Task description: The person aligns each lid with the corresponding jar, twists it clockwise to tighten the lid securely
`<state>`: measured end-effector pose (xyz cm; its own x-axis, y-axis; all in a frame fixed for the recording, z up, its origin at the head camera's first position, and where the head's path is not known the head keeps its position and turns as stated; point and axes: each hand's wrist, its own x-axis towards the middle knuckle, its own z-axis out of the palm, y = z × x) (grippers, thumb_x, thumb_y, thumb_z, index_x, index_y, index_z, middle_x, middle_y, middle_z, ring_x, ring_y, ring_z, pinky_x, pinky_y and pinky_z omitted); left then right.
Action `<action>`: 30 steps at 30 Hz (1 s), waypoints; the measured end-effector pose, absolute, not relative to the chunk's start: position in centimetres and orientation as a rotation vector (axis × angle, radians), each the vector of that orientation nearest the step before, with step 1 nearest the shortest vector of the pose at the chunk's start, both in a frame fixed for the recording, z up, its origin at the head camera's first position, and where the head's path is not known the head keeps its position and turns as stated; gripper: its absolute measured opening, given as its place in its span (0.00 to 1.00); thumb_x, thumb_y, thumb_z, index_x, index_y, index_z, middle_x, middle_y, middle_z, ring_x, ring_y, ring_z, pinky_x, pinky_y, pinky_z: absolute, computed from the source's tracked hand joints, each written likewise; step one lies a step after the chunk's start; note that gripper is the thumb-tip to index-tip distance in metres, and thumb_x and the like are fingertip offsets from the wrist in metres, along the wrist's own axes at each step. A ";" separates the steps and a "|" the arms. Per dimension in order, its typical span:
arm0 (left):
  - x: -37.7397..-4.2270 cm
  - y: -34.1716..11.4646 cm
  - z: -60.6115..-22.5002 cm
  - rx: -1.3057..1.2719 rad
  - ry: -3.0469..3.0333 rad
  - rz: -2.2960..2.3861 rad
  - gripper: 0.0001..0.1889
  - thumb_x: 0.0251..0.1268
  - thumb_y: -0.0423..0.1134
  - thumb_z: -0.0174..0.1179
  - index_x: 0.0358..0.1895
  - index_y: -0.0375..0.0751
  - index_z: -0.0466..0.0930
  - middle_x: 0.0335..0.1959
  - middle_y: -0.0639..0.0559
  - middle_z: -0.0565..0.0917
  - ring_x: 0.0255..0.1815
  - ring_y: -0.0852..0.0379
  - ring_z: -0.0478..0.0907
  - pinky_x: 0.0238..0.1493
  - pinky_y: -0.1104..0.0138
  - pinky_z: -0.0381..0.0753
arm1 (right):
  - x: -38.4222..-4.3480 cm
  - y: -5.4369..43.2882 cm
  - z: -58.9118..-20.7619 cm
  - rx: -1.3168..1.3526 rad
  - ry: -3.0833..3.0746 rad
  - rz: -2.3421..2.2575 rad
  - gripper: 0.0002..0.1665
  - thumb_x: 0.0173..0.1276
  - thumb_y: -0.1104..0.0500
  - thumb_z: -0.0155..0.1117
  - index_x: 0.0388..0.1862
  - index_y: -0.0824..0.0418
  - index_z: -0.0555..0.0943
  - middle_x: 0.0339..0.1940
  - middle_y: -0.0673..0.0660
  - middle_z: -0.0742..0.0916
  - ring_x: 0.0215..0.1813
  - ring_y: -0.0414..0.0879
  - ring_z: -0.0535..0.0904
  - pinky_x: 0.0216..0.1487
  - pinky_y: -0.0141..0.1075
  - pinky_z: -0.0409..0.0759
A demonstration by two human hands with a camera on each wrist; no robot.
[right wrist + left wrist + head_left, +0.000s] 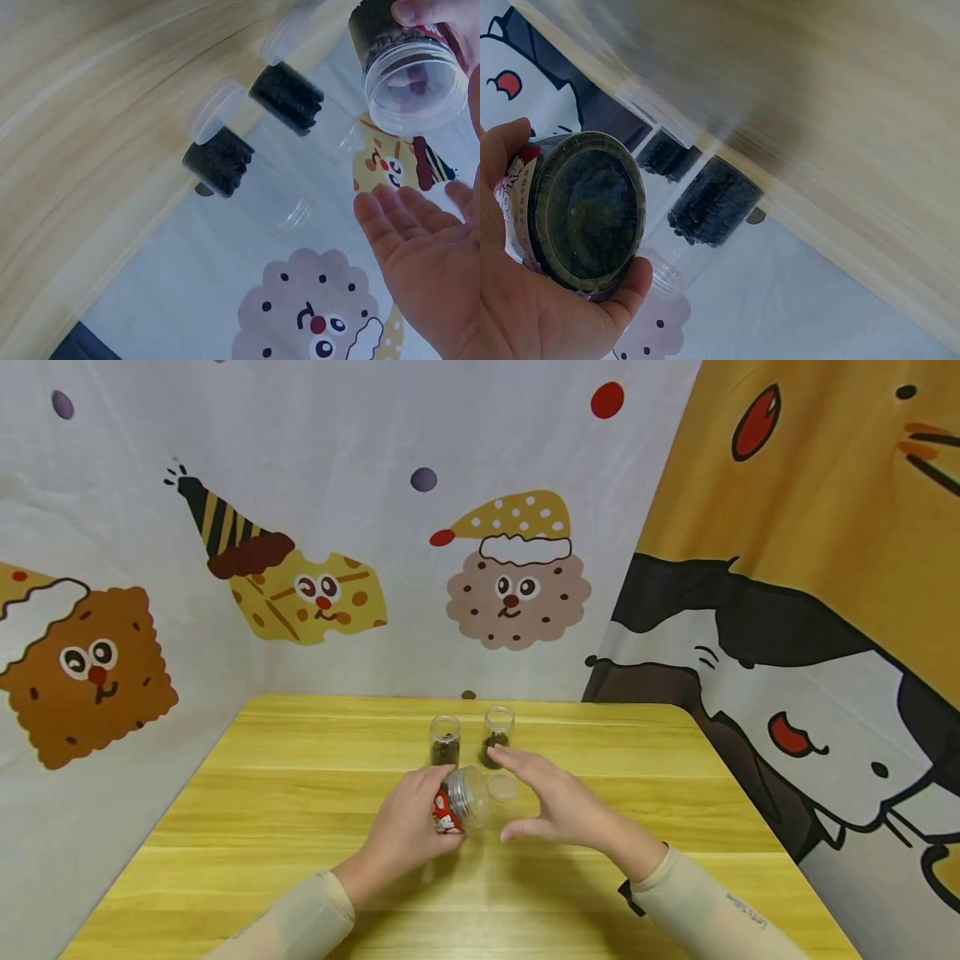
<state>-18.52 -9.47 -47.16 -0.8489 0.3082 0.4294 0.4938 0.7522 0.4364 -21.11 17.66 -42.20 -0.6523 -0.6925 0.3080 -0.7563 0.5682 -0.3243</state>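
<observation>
My left hand [405,822] grips a clear plastic jar [467,797] with a red label, tilted so its clear end points right. In the left wrist view, the bottom of this jar [592,214] shows dark contents. My right hand [558,806] is held near that end, fingers extended and thumb apart, with nothing in it. The right wrist view shows the same hand [427,255] below the jar's clear end [416,90]; whether a lid covers it, I cannot tell. Behind the hands, two uncapped clear jars [445,748] [498,727] stand upright, partly filled with dark pieces.
A round clear lid [502,787] lies on the wooden table [300,777] in front of the right-hand jar. Another clear lid [217,111] shows in the right wrist view, close to the other jar. A cartoon-printed cloth [337,460] hangs behind the table.
</observation>
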 end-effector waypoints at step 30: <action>-17.7 -8.9 -46.3 -0.737 -2.604 -0.769 0.51 0.41 0.50 0.88 0.73 0.39 0.75 0.68 0.45 0.83 0.66 0.45 0.81 0.65 0.50 0.86 | -20.7 16.4 -42.7 1.436 -2.573 0.698 0.53 0.61 0.48 0.82 0.84 0.49 0.68 0.83 0.60 0.74 0.79 0.60 0.75 0.73 0.54 0.80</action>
